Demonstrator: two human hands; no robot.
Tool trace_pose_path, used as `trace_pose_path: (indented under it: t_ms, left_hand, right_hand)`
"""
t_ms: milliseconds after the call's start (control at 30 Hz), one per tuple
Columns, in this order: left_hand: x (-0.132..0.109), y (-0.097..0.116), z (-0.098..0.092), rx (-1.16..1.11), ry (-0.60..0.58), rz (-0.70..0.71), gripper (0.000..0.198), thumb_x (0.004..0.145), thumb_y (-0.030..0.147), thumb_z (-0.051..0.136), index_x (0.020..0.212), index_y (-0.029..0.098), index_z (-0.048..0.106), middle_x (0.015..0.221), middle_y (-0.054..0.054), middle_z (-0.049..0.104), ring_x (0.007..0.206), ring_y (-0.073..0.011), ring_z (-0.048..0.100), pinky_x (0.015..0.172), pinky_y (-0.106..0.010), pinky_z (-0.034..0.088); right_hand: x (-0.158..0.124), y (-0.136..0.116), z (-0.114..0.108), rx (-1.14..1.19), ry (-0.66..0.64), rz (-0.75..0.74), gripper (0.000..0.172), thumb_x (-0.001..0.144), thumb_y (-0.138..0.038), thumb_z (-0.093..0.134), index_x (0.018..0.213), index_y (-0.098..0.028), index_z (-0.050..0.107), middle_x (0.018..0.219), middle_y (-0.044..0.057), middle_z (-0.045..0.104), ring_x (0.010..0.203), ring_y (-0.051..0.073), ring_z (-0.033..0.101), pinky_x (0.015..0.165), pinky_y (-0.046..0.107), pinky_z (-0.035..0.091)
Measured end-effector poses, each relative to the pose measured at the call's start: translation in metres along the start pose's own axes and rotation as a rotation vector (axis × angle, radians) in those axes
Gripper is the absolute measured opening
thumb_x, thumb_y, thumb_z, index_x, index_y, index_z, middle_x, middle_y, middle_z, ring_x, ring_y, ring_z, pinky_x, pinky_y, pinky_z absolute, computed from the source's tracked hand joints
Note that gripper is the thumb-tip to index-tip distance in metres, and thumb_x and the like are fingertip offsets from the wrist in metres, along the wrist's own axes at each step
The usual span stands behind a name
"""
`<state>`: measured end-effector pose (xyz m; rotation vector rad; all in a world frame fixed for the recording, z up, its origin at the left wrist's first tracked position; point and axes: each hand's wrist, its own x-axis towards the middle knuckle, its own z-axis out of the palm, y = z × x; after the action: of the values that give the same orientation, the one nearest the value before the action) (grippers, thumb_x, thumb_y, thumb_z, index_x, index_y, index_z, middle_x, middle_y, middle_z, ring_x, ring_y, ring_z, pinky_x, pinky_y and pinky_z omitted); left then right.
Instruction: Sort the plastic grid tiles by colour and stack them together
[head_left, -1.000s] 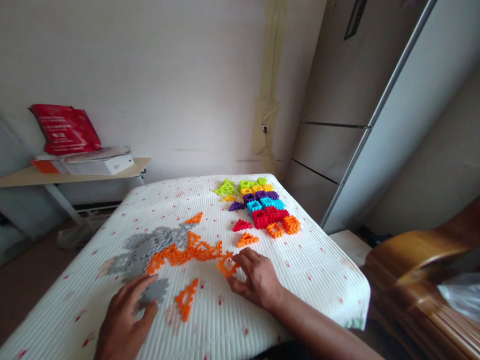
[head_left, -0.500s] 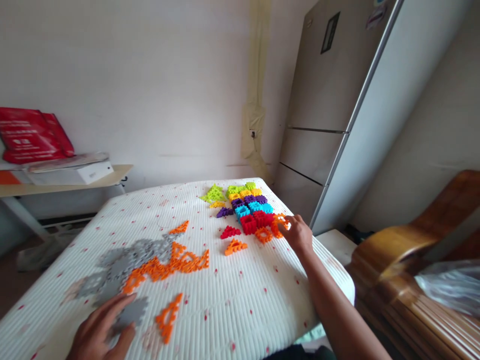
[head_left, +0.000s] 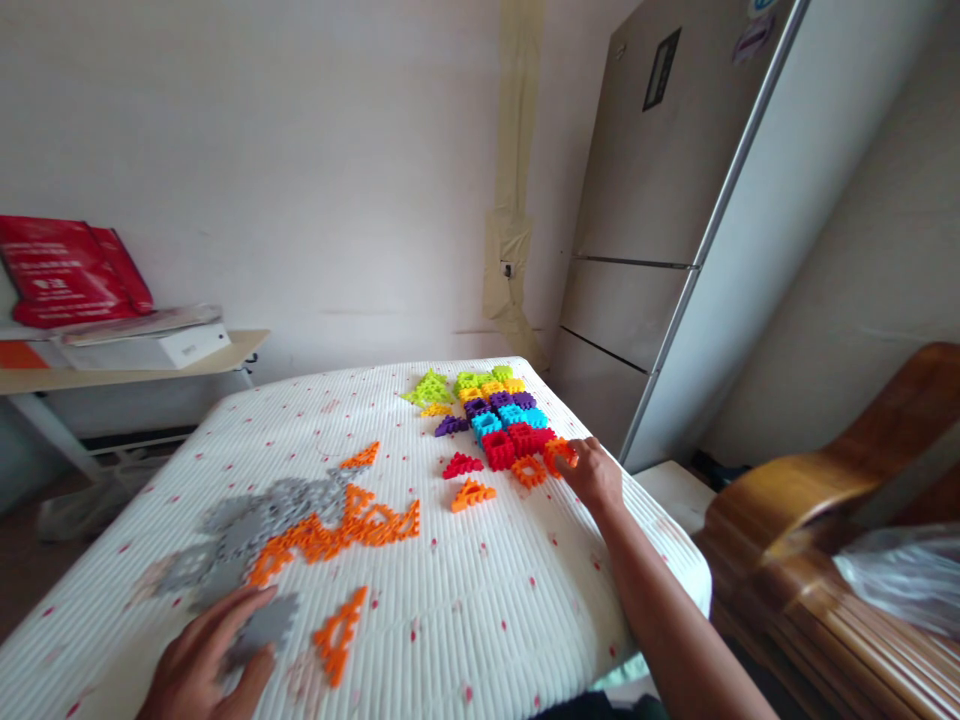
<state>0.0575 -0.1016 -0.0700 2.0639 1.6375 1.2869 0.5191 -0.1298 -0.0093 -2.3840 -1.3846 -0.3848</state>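
Note:
My right hand [head_left: 594, 474] has its fingers on an orange piece [head_left: 556, 456] at the near right end of the coloured blocks. Beside it lies an orange square piece [head_left: 529, 471]. Red blocks [head_left: 498, 449], light blue blocks [head_left: 486, 427], purple, yellow and green ones run back in rows. My left hand [head_left: 214, 655] rests with thumb and fingers apart around a grey piece [head_left: 268, 626] at the front left. Near it are a heap of orange pieces [head_left: 319, 538], grey pieces [head_left: 244, 530] and a lone orange triangle [head_left: 341, 636].
Loose triangles, orange [head_left: 472, 494], red [head_left: 462, 464] and green [head_left: 430, 387], lie left of the rows. Beyond the covered table [head_left: 480, 600] stand a fridge [head_left: 637, 200], a wooden chair [head_left: 765, 490] and a side table [head_left: 244, 346] with a red bag [head_left: 67, 272].
My right hand has shifted slightly left with the orange piece, which now sits closer to the red blocks. The left hand is nearly unchanged.

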Motion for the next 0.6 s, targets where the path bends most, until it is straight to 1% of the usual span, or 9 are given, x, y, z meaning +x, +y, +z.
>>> trace_pose_path:
  t_ms: [100,167,233,300,367,467,533,600]
  left_hand:
    - [0.000,0.002,-0.002,0.048,-0.021,0.054,0.031,0.066,0.038,0.050,0.093,0.028,0.061,0.103,-0.005,0.064,0.098,-0.0284,0.059,0.088,-0.046,0.047]
    - [-0.002,0.006,-0.003,0.082,-0.015,0.089,0.033,0.066,0.034,0.050,0.095,0.025,0.062,0.104,-0.006,0.064,0.098,-0.0267,0.058,0.090,-0.042,0.046]
    - [-0.004,0.009,-0.003,0.100,0.017,0.098,0.033,0.066,0.031,0.049,0.095,0.024,0.062,0.105,-0.006,0.063,0.098,-0.0249,0.059,0.090,-0.040,0.047]
    - [-0.006,0.013,-0.003,0.112,0.036,0.093,0.034,0.067,0.027,0.048,0.097,0.023,0.062,0.106,-0.005,0.063,0.100,-0.0235,0.058,0.091,-0.037,0.046]
    - [-0.008,0.015,-0.003,0.111,0.050,0.094,0.033,0.067,0.025,0.048,0.097,0.023,0.063,0.107,-0.005,0.062,0.101,-0.0227,0.057,0.092,-0.037,0.046]
    - [-0.006,0.019,-0.006,0.110,0.080,0.103,0.031,0.069,0.024,0.049,0.097,0.022,0.064,0.106,-0.005,0.063,0.101,-0.0225,0.057,0.091,-0.038,0.046]
    - [-0.002,0.020,-0.011,0.120,0.099,0.103,0.030,0.070,0.024,0.048,0.096,0.022,0.064,0.103,-0.005,0.064,0.098,-0.0220,0.058,0.090,-0.037,0.046]
    - [0.005,0.020,-0.016,0.147,0.103,0.102,0.027,0.071,0.023,0.048,0.092,0.022,0.065,0.098,-0.005,0.066,0.095,-0.0215,0.058,0.088,-0.037,0.046]
  right_hand:
    - [-0.001,0.001,0.003,0.007,0.005,-0.011,0.030,0.081,-0.040,0.050,0.099,-0.021,0.065,0.092,0.004,0.060,0.072,0.015,0.059,0.052,0.024,0.031]
    - [-0.002,0.002,0.004,0.012,0.020,-0.018,0.032,0.081,-0.042,0.050,0.100,-0.021,0.065,0.094,0.005,0.060,0.070,0.015,0.058,0.051,0.024,0.030]
    - [-0.003,0.004,0.004,0.019,0.051,-0.035,0.034,0.081,-0.045,0.051,0.100,-0.020,0.065,0.096,0.006,0.060,0.068,0.015,0.058,0.049,0.024,0.031]
    - [-0.004,0.005,0.003,0.031,0.142,-0.076,0.036,0.081,-0.047,0.051,0.101,-0.020,0.064,0.099,0.006,0.060,0.069,0.015,0.059,0.048,0.023,0.031]
    - [-0.005,0.004,0.000,0.051,0.287,-0.129,0.035,0.083,-0.046,0.050,0.102,-0.020,0.064,0.102,0.006,0.060,0.073,0.016,0.059,0.048,0.023,0.032]
    - [-0.008,-0.004,-0.006,0.127,0.492,-0.281,0.030,0.085,-0.042,0.050,0.095,-0.018,0.066,0.099,0.006,0.062,0.074,0.015,0.060,0.049,0.022,0.035]
    - [-0.012,-0.014,-0.010,0.192,0.570,-0.415,0.026,0.086,-0.038,0.051,0.090,-0.017,0.066,0.095,0.006,0.064,0.072,0.013,0.060,0.051,0.021,0.038]
    - [-0.016,-0.028,-0.013,0.258,0.598,-0.545,0.022,0.086,-0.033,0.052,0.087,-0.016,0.065,0.092,0.006,0.065,0.073,0.013,0.060,0.055,0.021,0.041]
